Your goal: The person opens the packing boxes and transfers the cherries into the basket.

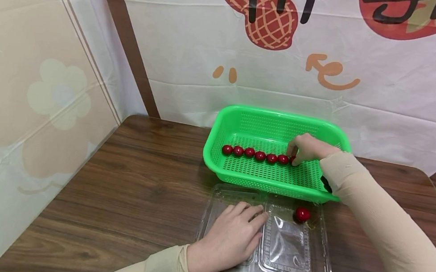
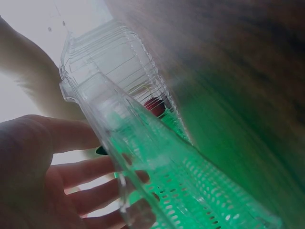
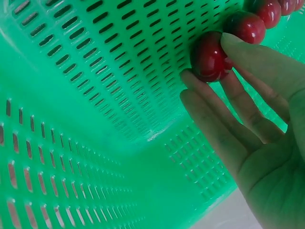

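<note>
A row of several glossy dark red cherries (image 1: 260, 156) runs across the floor of a green plastic basket (image 1: 272, 188). At the row's right end my right hand (image 1: 307, 147) reaches in and pinches the last cherry (image 3: 208, 57) between thumb and fingertips. My left hand (image 1: 231, 236) lies over the left half of a clear plastic clamshell box (image 1: 286, 247), fingers spread and relaxed along it. In the left wrist view those fingers (image 2: 95, 191) show beside the clear plastic wall. A single cherry (image 1: 302, 214) sits in the box's right half.
The wooden table (image 1: 134, 198) extends to both sides of the basket and box. Behind it hangs a printed cloth (image 1: 188, 38), close to the basket's far rim. The open box lies just in front of the basket's near side.
</note>
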Tool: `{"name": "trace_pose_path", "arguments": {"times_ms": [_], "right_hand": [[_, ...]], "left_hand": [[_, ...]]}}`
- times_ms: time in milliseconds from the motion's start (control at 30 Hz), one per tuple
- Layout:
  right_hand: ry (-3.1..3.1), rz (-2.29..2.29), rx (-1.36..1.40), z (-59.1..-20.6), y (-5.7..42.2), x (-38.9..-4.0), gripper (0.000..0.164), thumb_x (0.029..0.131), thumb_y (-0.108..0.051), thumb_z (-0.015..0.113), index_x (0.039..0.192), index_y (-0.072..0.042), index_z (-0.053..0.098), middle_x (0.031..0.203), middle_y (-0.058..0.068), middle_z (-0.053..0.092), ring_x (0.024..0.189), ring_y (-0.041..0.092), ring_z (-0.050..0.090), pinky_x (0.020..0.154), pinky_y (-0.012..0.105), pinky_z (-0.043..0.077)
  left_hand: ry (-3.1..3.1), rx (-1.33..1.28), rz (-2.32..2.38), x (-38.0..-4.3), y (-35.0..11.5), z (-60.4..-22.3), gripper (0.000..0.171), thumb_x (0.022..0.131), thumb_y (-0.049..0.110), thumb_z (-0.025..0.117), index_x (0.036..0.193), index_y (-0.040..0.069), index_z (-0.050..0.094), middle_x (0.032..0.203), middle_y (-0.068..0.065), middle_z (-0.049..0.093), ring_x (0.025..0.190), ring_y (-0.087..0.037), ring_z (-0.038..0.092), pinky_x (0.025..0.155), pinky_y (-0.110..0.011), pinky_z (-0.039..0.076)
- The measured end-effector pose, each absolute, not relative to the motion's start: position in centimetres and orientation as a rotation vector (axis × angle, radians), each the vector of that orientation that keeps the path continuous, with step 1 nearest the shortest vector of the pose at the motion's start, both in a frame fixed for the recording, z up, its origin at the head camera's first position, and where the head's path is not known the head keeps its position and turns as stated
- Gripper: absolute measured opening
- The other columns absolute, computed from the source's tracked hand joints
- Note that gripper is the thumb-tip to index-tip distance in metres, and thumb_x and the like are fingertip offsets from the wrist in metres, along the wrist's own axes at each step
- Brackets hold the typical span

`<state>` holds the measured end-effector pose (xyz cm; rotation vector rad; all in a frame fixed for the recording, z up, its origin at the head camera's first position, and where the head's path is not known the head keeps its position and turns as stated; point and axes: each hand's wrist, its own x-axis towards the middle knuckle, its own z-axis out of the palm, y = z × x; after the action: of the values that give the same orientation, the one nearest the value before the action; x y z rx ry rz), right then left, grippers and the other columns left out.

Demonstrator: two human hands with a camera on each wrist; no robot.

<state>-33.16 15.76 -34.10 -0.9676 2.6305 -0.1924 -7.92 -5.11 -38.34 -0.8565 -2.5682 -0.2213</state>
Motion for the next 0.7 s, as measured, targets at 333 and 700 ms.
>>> {"name": "trace_pose_path", "arguments": {"times_ms": [333,700], "right_hand": [[2.623,-0.200,-0.968,-33.87,15.74,-32.95,0.029,0.073,-0.009,0.073,0.101,-0.005,0.067,0.097,0.011,0.068,0.091,0.025,0.060,0.075,0.042,0.053],[2.640,-0.209,-0.975,-33.55,15.92,-32.84,0.029,0.073,-0.005,0.072,0.102,-0.005,0.068,0.096,0.012,0.069,0.088,0.024,0.061,0.072,0.040,0.054]], "left_hand": [[-2.572,-0.859,-0.226,-7.88,-5.13,-38.24,0.033,0.082,0.028,0.060,0.111,0.013,0.065,0.115,-0.005,0.064,0.102,-0.020,0.054,0.078,-0.033,0.048],[-2.570,-0.865,-0.233,-7.84,-5.12,-38.35,0.033,0.082,0.028,0.060,0.111,0.013,0.065,0.114,-0.005,0.064,0.102,-0.020,0.053,0.079,-0.034,0.048]]}}
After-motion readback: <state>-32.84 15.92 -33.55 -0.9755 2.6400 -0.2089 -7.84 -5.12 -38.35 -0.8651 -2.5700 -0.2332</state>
